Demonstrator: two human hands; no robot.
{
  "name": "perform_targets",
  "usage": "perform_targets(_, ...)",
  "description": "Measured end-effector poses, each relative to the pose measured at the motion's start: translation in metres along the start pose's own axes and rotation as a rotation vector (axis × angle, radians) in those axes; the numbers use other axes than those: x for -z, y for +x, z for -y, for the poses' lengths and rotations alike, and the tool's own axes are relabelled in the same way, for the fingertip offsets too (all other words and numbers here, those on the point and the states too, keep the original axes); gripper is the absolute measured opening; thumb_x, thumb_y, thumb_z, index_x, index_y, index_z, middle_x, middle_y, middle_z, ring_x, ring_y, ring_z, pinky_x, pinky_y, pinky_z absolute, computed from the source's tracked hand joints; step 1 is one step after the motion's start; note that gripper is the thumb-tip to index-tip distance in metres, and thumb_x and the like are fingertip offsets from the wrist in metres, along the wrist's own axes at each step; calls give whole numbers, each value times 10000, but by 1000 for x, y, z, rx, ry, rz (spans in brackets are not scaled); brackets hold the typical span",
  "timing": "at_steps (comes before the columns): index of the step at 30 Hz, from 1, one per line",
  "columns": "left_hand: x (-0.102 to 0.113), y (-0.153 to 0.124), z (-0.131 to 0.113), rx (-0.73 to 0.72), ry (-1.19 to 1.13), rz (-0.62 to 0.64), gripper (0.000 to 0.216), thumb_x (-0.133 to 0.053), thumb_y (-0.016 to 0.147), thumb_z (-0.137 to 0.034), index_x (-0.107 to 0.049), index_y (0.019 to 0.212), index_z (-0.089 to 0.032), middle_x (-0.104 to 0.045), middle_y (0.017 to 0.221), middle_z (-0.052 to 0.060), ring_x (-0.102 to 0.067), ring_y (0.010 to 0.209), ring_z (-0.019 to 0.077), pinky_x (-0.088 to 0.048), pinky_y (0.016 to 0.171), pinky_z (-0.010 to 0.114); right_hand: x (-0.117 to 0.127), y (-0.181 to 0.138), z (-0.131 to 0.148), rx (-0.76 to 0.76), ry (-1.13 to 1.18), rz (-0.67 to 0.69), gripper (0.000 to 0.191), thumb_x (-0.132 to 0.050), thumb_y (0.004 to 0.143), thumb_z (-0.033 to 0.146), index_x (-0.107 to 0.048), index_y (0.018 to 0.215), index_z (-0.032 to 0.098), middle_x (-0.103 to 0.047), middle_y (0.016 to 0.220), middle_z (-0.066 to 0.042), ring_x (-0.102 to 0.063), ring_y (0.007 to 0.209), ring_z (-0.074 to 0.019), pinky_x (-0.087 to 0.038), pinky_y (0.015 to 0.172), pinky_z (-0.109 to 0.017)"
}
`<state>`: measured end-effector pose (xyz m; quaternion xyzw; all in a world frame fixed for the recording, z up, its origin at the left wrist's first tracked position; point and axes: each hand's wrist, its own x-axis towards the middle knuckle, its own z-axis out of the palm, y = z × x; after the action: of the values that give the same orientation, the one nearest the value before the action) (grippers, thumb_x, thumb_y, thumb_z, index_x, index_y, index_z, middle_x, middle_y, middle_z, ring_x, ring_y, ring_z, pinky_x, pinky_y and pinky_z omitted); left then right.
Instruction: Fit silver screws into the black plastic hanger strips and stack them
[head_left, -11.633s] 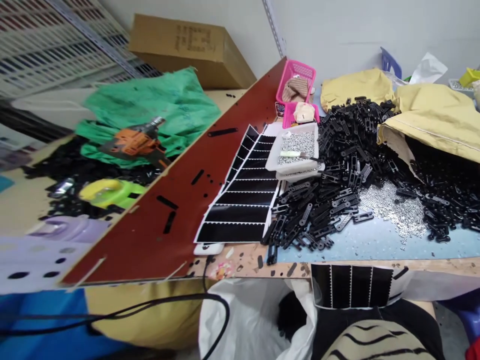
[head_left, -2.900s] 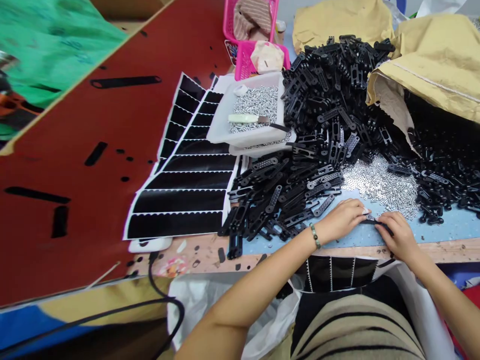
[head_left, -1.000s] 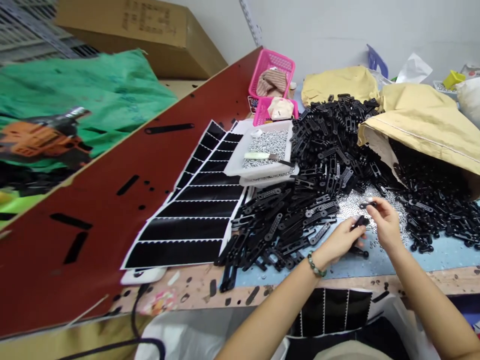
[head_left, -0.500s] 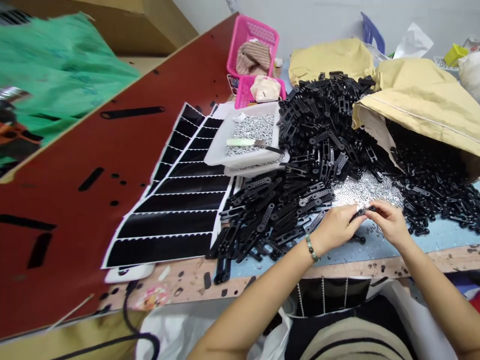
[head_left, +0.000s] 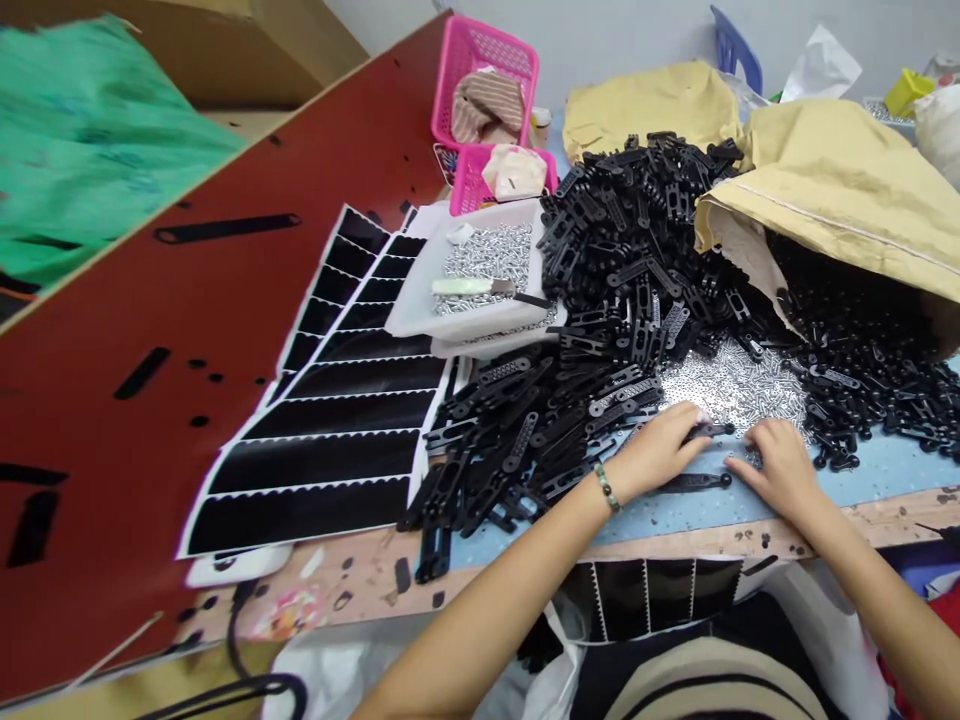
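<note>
Pinched in the fingers of my left hand (head_left: 654, 452) is a slim black plastic link (head_left: 714, 430), its free end pointing right. My right hand (head_left: 785, 478) is apart from it, thumb and fingers spread, with the fingertips down at the near edge of a spread of small silver metal pins (head_left: 724, 385). Between my hands and nearer to me, an assembled-looking black strip (head_left: 696, 483) lies on the blue table surface (head_left: 652, 515). Left of my left hand lie many longer black links (head_left: 525, 440), some with patterned faces.
A large heap of black links (head_left: 630, 240) rises behind. The yellow sack (head_left: 847, 180) spills small black parts at right. A white tub (head_left: 409, 312) holds metal pins and a green-handled blade (head_left: 469, 287). Black label sheets (head_left: 315, 425) lie beside a slanted red board (head_left: 225, 310).
My hands were together at one black link; now my right hand has let go and moved down and right to the pins. My left hand keeps the link. The view has shifted slightly right.
</note>
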<state>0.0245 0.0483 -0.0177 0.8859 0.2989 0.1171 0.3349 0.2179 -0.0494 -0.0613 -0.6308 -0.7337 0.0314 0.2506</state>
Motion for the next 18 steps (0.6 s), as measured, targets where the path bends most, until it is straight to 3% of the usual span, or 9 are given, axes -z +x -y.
perform_targets(3,-15,8,3,-131,18,29,74,-544,894,-219,-595,923,-174,-582,921,48,-524,911,192,-422,843,306,3,-11,-3,-3,112,-7,196,-528,913,331,-556,1056,200,-608,989,-89,-537,917,-242,-430,793,-385)
perform_targets(7,-26,7,9,-125,48,31,133,-496,918,-209,-621,925,-162,-575,964,70,-503,938,206,-416,857,331,-9,-11,1,41,148,0,157,-473,939,213,-608,1019,210,-637,954,-69,-555,883,-219,-444,792,-372)
perform_targets(10,-20,1,12,-104,54,56,205,-428,946,-213,-624,979,-164,-564,991,72,-503,939,197,-416,864,328,-18,-6,6,47,169,-34,164,-473,938,206,-628,987,198,-643,935,-74,-562,871,-215,-453,784,-370)
perform_targets(15,-6,-7,10,-92,78,129,197,-444,939,-195,-639,933,-164,-593,922,58,-532,884,186,-430,822,303,-10,1,4,103,222,44,142,-490,931,236,-617,992,216,-644,938,-61,-574,885,-212,-454,808,-368)
perform_targets(18,-5,-12,7,-77,50,140,138,-513,906,-173,-629,980,-170,-614,923,48,-551,917,188,-431,848,299,-3,31,-14,-35,136,-104,194,-459,937,276,-588,1051,187,-625,969,-101,-563,920,-240,-453,817,-383)
